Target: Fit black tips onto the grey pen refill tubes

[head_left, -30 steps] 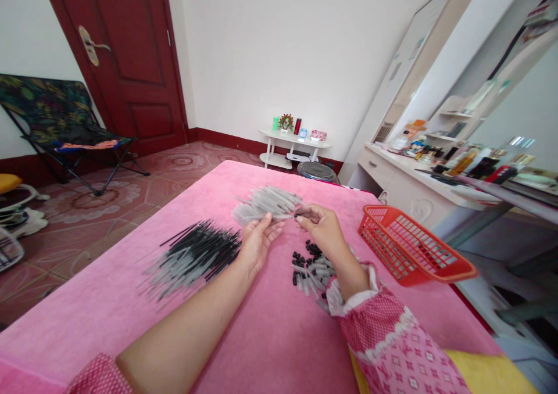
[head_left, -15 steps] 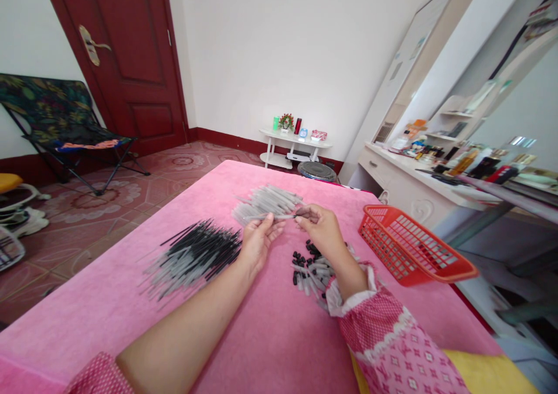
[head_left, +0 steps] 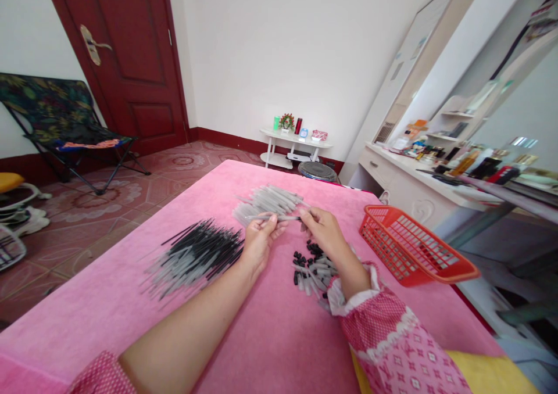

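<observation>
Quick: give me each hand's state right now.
Left hand: closed on one end of a grey tube.
Right hand: pinching the tube's other end.

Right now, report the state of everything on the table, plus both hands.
left hand: grip shut on the grey tube
right hand: pinching that tube's right end
grey tube pile: loose, behind the hands
black refill pile: fanned out, untouched
black caps: scattered by the right wrist
red basket: upright, right of the hands

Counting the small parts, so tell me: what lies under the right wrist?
Small black caps and short grey pieces lie heaped on the pink cloth below the right hand. The wrist and cuff cover the heap's near right edge.
</observation>
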Available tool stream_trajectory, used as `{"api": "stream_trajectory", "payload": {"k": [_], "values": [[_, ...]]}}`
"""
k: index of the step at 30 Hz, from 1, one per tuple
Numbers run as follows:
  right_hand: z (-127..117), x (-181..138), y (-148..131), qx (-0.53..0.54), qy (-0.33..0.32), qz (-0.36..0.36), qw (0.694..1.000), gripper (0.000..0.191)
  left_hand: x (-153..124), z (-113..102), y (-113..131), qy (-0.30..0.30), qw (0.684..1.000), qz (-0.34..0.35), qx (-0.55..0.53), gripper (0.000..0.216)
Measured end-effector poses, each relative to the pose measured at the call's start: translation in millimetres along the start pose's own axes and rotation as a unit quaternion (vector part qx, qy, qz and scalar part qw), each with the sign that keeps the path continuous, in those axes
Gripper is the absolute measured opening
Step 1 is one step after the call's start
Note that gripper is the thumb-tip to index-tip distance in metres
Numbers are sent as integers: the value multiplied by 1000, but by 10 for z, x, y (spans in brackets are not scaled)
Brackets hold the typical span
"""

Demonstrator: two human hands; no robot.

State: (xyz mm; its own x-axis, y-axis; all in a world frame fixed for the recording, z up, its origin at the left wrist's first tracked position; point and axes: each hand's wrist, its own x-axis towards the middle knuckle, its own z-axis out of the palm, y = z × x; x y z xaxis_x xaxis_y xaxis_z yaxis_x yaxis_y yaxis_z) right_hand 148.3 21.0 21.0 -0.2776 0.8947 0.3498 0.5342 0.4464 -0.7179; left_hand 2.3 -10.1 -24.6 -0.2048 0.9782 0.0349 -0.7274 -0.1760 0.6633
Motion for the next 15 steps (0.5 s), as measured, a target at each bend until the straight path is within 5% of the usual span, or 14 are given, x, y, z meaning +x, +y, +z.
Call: {"api": "stream_trajectory", "payload": {"k": [3,8,12,15], "values": [[-1,11,12,29,-15,-30,999,24,6,-7,-8,7,1000,-2,-3,26],[-3,-5,24,-24,-34,-9,999,47,9,-14,-25,9,1000,-5,-9,26],[-13,-1,16,-16,-17,-32,999,25,17,-25,-14,8,1000,-6,-10,24],[-8,-1,11,-12,-31,-37,999,30,21,-32,-14,8,1000,-8,-8,24]]}}
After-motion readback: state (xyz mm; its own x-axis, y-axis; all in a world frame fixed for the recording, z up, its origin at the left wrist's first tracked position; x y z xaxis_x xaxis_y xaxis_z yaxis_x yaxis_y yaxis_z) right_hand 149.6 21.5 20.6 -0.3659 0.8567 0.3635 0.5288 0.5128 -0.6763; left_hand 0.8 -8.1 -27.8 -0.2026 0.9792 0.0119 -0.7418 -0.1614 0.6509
